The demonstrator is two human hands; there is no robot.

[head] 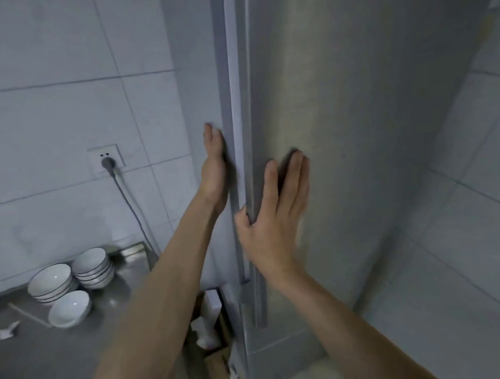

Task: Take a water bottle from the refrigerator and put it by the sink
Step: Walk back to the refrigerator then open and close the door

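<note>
From the head camera, both arms reach up to the refrigerator (342, 119), which fills the frame from twelve to three o'clock. The right hand (271, 214) lies flat on the steel door, fingers spread and straight, thumb hooked around the door's left edge; it clamps nothing, and the hold looks meant to pry the door off its seal. The left hand (216, 165), also flat with fingers together, presses the cabinet's side panel at about eleven o'clock of the right, probably bracing the body against that pull. The door appears shut, so the water bottle is out of sight, presumably inside. At eight o'clock, stacked bowls (71, 277) sit on the counter (29, 357); no sink is visible.
</note>
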